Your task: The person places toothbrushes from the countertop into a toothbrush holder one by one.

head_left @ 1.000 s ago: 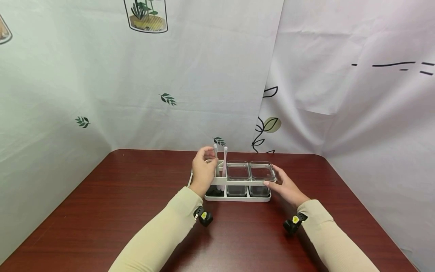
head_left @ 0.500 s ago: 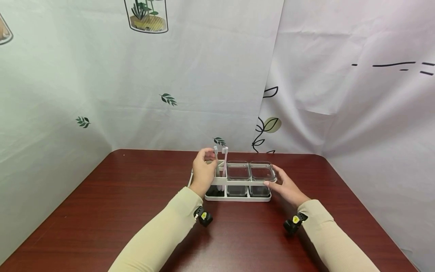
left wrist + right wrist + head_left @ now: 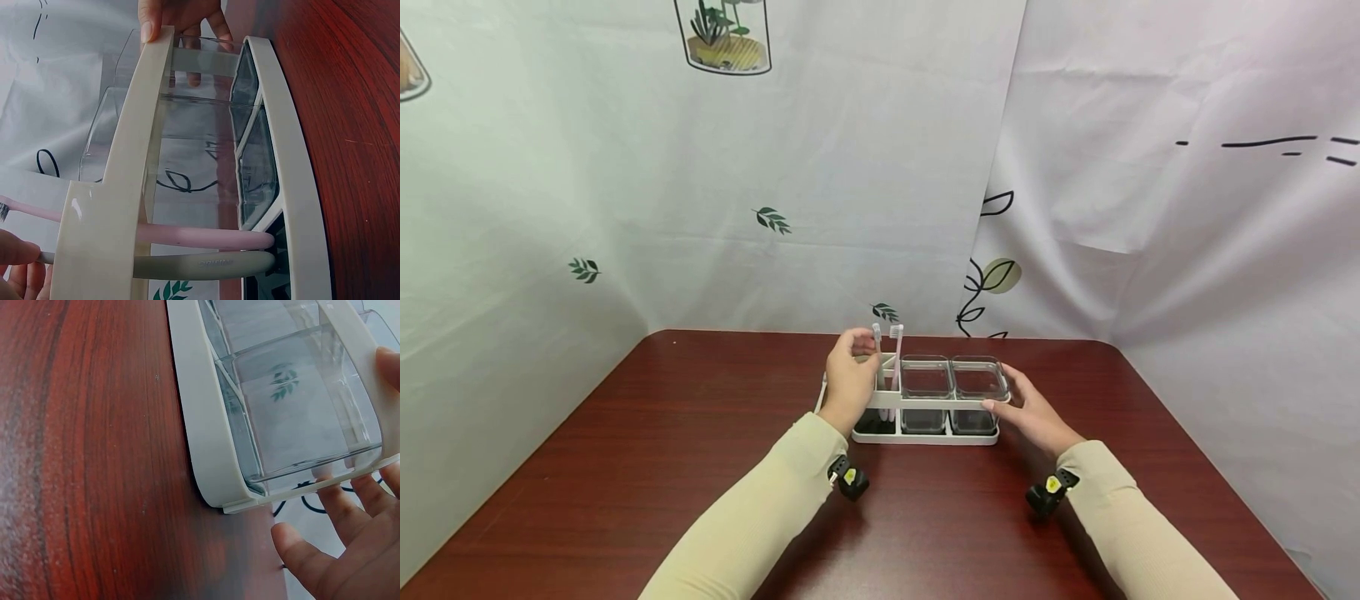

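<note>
A white two-tier toothbrush holder (image 3: 925, 439) stands on the table. Two toothbrushes lean upright in its left compartment: a grey-green toothbrush (image 3: 200, 265) and, beside it, a pink toothbrush (image 3: 206, 237). Between thumb and fingers, my left hand (image 3: 848, 375) pinches the grey-green one just under its head. At the holder's other end my right hand (image 3: 1036, 419) grips the upper rail, thumb on the front and fingers round the side. Two clear cups, a middle cup (image 3: 927, 377) and a right cup (image 3: 300, 400), sit in the remaining slots. My left hand hides the holder's left end.
The dark red wooden table (image 3: 700, 467) spreads out on all sides of the holder. Behind it hangs a white cloth (image 3: 820, 167) printed with leaves and jars, meeting the table's back edge. Each wrist carries a small black camera, such as the left camera (image 3: 852, 483).
The grey-green toothbrush's head sits slightly lower than a second ago. The pink toothbrush's head has turned, its bristles now showing to the left. Both hands keep nearly the same place.
</note>
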